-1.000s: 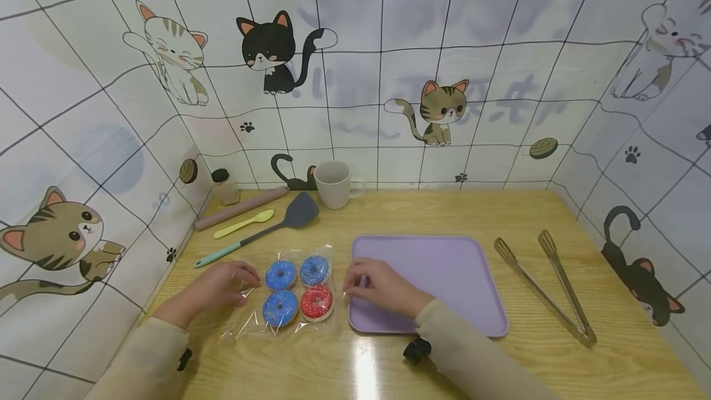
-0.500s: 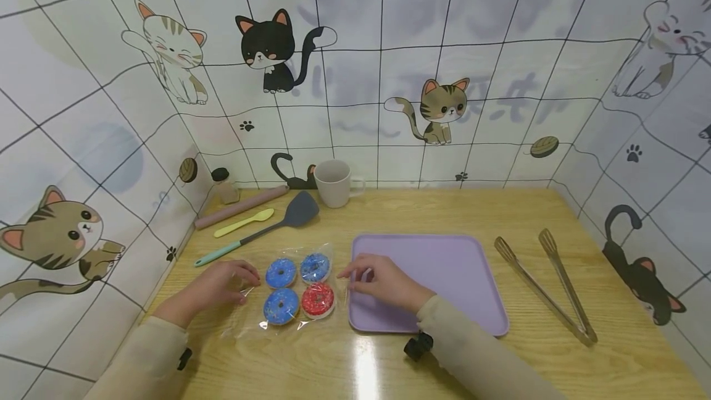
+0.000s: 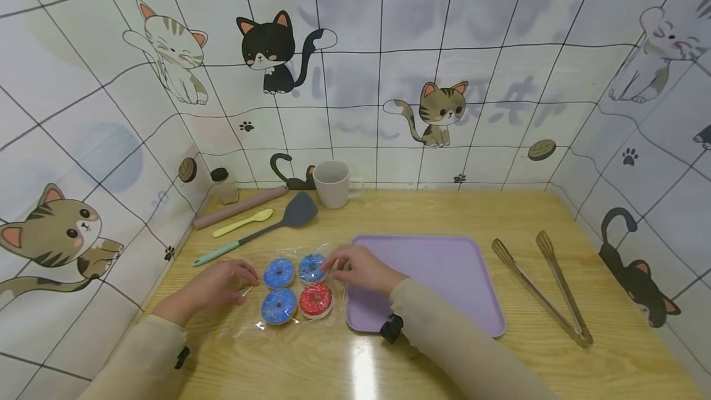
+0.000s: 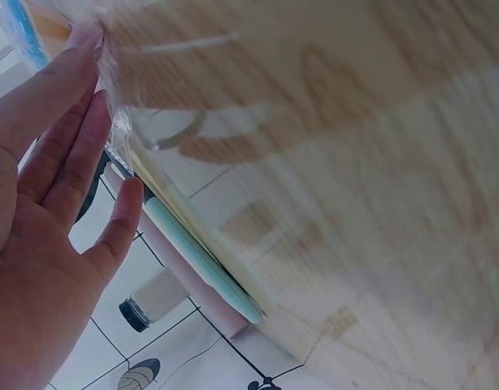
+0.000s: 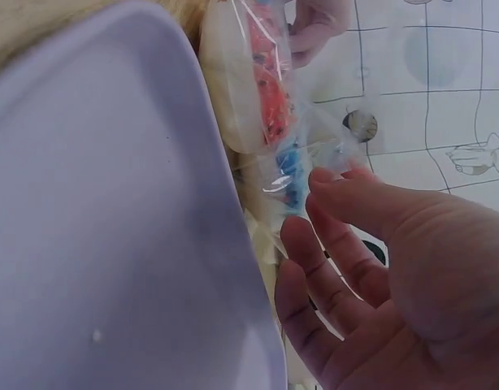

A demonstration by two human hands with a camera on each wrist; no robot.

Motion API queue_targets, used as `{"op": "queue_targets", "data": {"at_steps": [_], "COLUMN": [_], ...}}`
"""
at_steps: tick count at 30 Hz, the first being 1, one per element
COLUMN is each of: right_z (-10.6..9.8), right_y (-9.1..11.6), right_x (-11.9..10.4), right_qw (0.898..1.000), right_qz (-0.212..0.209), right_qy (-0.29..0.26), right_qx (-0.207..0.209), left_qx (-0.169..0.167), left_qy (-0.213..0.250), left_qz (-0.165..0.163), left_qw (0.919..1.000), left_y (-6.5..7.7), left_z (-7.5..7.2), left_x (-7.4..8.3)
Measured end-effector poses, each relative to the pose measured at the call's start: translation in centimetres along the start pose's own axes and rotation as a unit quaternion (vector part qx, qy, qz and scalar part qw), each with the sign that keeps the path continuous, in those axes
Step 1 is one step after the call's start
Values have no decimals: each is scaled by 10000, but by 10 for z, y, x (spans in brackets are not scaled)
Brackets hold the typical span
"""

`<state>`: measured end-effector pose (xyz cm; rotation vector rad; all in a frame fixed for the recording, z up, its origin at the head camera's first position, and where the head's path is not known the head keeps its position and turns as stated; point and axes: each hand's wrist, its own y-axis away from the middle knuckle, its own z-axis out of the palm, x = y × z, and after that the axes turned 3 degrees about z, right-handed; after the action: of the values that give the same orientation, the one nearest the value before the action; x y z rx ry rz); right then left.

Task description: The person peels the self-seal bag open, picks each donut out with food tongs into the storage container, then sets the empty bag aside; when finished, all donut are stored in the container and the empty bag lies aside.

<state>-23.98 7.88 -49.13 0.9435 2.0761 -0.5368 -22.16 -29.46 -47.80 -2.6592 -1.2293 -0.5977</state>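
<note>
A clear plastic bag (image 3: pixel 261 326) lies on the table with three blue-iced doughnuts (image 3: pixel 278 307) and a red-iced doughnut (image 3: pixel 316 300) inside, all flecked with sprinkles. My left hand (image 3: pixel 213 289) pinches the film at the bag's left edge; in the left wrist view the film gathers by the thumb tip. The right hand (image 3: pixel 363 269) reaches across the tray's left side to the bag's back right corner, beside the rear blue doughnut (image 3: pixel 311 268). In the right wrist view, its thumb and index finger pinch film pulled up there, while the other fingers (image 5: pixel 302 305) hang loosely bent.
A lilac tray (image 3: pixel 444 283) stands right of the bag, with metal tongs (image 3: pixel 547 292) spread beyond it. Behind the bag lie a turner (image 3: pixel 300 210), a yellow spoon (image 3: pixel 244 222) and a rolling pin (image 3: pixel 241 207). A mug (image 3: pixel 332 184) and a lidded jar (image 3: pixel 224 187) stand at the back wall.
My right hand has moved left and slightly away from me, from beyond the bag's right edge to the rear blue doughnut. The left hand and the doughnuts have stayed nearly still.
</note>
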Motion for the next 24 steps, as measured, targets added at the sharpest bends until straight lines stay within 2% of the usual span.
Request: {"op": "queue_targets", "data": {"at_steps": [7, 14, 18, 24], "right_z": [3, 4, -1, -5], "right_y": [-9, -9, -4, 0], "right_x": [-2, -5, -5, -1], "right_qw": [9999, 9999, 9997, 9986], "right_qz": [137, 105, 107, 118], "right_qy": [30, 6, -1, 268], "right_qx": [-47, -13, 202, 451], "left_qx": [8, 35, 54, 1], "left_qy": [41, 10, 46, 64], "left_qz": [36, 49, -25, -114], "left_qw": [10000, 10000, 10000, 9999], "left_y": [1, 2, 1, 0], "left_z": [0, -1, 0, 0], "left_x": [-1, 2, 3, 4]}}
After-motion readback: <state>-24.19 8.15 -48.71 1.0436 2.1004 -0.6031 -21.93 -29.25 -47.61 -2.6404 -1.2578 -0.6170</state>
